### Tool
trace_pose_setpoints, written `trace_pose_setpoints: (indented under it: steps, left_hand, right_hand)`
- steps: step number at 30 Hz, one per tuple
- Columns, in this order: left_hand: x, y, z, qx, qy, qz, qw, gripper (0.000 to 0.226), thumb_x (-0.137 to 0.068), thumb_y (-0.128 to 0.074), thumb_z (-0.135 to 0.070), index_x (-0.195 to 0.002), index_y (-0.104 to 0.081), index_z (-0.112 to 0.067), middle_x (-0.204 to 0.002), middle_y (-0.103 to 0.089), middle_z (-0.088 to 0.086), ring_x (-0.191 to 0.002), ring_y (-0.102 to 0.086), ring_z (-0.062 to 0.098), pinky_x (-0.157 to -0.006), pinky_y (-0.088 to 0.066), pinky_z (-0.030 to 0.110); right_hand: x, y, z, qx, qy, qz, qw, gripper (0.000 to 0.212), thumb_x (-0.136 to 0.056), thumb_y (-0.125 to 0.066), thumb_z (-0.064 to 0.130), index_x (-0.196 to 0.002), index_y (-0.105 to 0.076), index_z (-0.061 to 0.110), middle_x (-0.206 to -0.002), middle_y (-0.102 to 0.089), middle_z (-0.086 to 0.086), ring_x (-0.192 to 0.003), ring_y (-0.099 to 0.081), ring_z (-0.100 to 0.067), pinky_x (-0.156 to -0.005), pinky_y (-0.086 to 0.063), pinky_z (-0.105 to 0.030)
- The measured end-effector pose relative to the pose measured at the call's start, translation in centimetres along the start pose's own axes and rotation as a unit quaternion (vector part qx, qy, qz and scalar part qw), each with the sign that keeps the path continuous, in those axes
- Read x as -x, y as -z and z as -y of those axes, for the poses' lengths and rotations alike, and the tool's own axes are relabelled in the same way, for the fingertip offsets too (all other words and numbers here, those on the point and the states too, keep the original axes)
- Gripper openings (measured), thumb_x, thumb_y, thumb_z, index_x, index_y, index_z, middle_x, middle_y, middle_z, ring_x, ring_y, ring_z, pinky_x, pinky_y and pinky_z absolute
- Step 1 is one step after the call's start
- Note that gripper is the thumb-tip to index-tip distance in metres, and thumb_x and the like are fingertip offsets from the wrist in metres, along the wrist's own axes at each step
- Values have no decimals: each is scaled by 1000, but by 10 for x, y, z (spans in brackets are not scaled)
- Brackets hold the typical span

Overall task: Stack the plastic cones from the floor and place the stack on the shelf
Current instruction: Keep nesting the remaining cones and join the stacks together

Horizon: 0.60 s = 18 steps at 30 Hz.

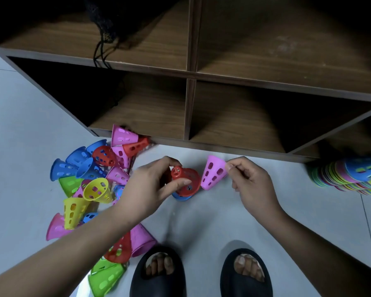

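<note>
A: What do we have in our left hand (150, 185)?

B: We grip a red cone (185, 179), thumb and fingers curled round it, its narrow perforated end turned up towards us. It sits nested over a blue cone (181, 197), whose rim peeks out below.

A: And our right hand (251, 181)?

B: It pinches a pink cone (213, 172) at its upper right edge between thumb and forefinger, the other fingers curled. The pink cone is tilted, just beside the red one.

A: Do the two touch?

B: We cannot tell; they are very near. Nor can we tell whether either cone rests on the grey floor (201, 221).

A: Where are the rest?

B: A pile of loose cones (90, 181) in blue, green, yellow, pink and red lies on the floor to our left, partly under our left forearm, reaching up to the foot of the wooden shelf unit (189, 71).

A: Anything to our right?

B: A long multicoloured stack of cones (347, 174) lies on its side at the frame's edge, by the shelf unit's base.

A: And on the shelves?

B: A black mesh bag (107, 22) sits in the upper left compartment, its cord hanging over the edge. Our black slippers (159, 275) stand on the floor below the hands.
</note>
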<state>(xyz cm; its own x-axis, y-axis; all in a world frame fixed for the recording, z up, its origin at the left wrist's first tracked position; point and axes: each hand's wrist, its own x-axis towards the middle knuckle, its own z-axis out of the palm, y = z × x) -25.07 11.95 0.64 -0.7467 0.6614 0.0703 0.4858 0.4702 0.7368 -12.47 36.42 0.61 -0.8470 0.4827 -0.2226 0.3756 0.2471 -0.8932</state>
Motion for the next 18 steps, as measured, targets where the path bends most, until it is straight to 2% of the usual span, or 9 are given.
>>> trace_pose_setpoints:
  steps: [2,6,8,10,13,16,18]
  left_hand:
    - [0,-11,6,-17,1,13,1000,41,-90,-74,-61,-113,-67,-29,-82,-61,-19,-70,-59,2,-63,-42,15]
    - [0,-27,14,-47,3,23,999,43,-88,-71,-65,-113,-67,-31,-84,-56,-23,-72,-55,4,-64,-36,7]
    - [1,-32,16,-47,13,28,998,44,-86,-70,-66,-113,-65,-32,-89,-58,-23,-75,-56,2,-64,-36,6]
    - [2,-36,17,-32,30,25,999,41,-84,-73,-65,-108,-62,-32,-85,-58,-22,-74,-57,-1,-63,-37,7]
    - [8,-38,18,-16,41,20,999,40,-83,-80,-61,-97,-54,-35,-77,-58,-17,-72,-59,4,-60,-41,15]
    - [23,-35,24,-8,68,24,997,43,-82,-86,-56,-102,-50,-43,-80,-63,-18,-76,-64,5,-65,-50,21]
    - [39,-29,34,-13,97,21,995,42,-83,-86,-53,-107,-53,-42,-83,-66,-18,-78,-66,4,-68,-53,26]
  right_hand:
    - [0,3,2,-47,-43,-8,998,19,-107,-59,26,-92,-68,18,-67,-58,-11,-62,-51,-23,-64,-45,-37]
    - [0,6,8,-131,-90,16,987,26,-109,-55,24,-91,-61,6,-68,-52,-10,-63,-49,-23,-64,-43,-36]
    - [1,1,15,-228,-126,51,964,26,-109,-53,18,-90,-53,0,-70,-47,-9,-62,-45,-24,-61,-39,-35]
    - [4,-8,23,-278,-155,93,943,22,-108,-50,12,-88,-53,4,-69,-46,-8,-60,-44,-23,-58,-36,-32]
    - [8,-27,26,-260,-171,143,939,25,-109,-50,12,-85,-56,10,-69,-52,-9,-60,-49,-22,-57,-38,-31]
    - [4,-42,22,-208,-184,172,945,24,-110,-52,18,-89,-60,9,-73,-60,-11,-65,-58,-23,-58,-43,-31]
    - [2,-50,18,-178,-199,181,947,22,-110,-53,20,-96,-62,6,-78,-66,-13,-70,-66,-26,-60,-48,-30]
